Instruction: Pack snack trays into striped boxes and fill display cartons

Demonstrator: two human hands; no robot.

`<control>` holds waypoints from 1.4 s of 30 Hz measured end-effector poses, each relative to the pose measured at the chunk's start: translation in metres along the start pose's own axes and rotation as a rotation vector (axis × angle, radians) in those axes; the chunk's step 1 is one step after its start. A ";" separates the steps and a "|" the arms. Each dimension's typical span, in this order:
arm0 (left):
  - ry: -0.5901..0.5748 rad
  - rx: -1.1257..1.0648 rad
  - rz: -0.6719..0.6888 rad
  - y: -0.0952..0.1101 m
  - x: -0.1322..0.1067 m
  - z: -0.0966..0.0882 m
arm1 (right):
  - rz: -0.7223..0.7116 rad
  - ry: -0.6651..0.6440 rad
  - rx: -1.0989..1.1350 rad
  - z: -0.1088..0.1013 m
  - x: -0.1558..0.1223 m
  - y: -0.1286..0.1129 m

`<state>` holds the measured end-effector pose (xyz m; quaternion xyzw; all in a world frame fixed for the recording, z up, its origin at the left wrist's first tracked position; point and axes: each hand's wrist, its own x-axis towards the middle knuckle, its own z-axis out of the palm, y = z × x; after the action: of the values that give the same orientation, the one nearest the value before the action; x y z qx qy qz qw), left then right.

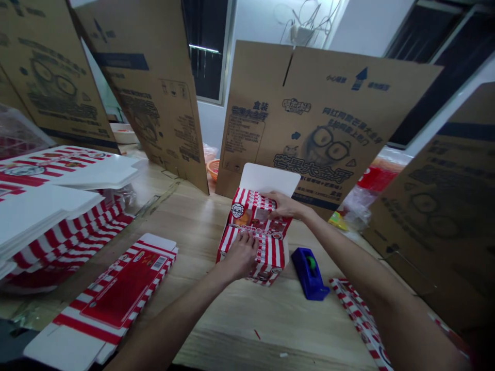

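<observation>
**One red-and-white striped carton (268, 250), white flap (268, 178) raised, both your hands on it**

Carton stands at the centre of the frame on the wood-grain tabletop (209, 319), printed faces towards you. Visible print: round portrait logo, food pictures, vertical stripes.

Your left hand (240, 256): fingers bent, fingertips pressed against the striped front panel. Cannot tell whether they grip it or only push.

Your right hand (285, 205): grasping the carton's upper right part, forefinger lying along the fold below the white flap, thumb over the printed face.

Just right of the carton: blue tape dispenser (311, 278) with a green roll (311, 263) in it. Further right, your forearm partly covers a striped printed piece (361, 319).

Lower left: flattened striped carton (124, 293), red panel and barcode facing up. Left edge of the frame: pile of striped cartons (69, 178), white flaps overlapping.

Lower centre, near the bottom edge: red sliver (257, 334) and white scrap (283, 355), apart.

Across the upper frame: brown corrugated panels (263, 72) standing upright, blue-printed with a bespectacled character. An orange basket (213, 169) shows between two of them; a white bowl (124, 134) sits upper left.
</observation>
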<state>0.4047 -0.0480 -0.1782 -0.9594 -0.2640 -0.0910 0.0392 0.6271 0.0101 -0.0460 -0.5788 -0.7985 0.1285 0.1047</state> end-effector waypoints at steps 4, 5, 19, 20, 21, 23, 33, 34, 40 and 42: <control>-0.016 0.002 -0.005 0.001 -0.001 -0.004 | 0.004 -0.045 0.013 0.015 -0.004 0.005; -0.024 -0.002 -0.003 0.001 -0.001 -0.005 | 0.003 -0.058 0.006 0.020 -0.005 0.006; 0.002 0.015 -0.007 0.000 0.001 0.004 | 0.080 -0.007 -0.074 0.056 0.001 -0.026; 0.003 0.017 -0.006 0.000 0.001 0.005 | 0.100 0.008 -0.092 0.062 0.003 -0.031; 0.002 0.015 -0.004 0.000 0.002 0.005 | 0.117 0.015 -0.117 0.069 0.005 -0.034; -0.007 0.002 -0.009 -0.001 0.002 0.005 | 0.124 0.023 -0.168 0.081 0.006 -0.036; 0.003 -0.050 -0.015 -0.002 0.000 0.003 | 0.121 0.036 -0.264 0.092 0.002 -0.044; 0.006 -0.049 -0.016 -0.003 0.001 0.003 | 0.115 0.044 -0.263 0.094 0.000 -0.043; 0.017 -0.039 -0.013 0.000 0.002 0.002 | 0.059 0.087 -0.209 0.101 -0.004 -0.033; 0.023 -0.053 -0.003 -0.001 0.000 -0.005 | 0.070 0.080 -0.194 0.098 -0.004 -0.034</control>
<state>0.4033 -0.0475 -0.1737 -0.9586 -0.2626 -0.1088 0.0167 0.5671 -0.0123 -0.1281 -0.6185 -0.7816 0.0309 0.0754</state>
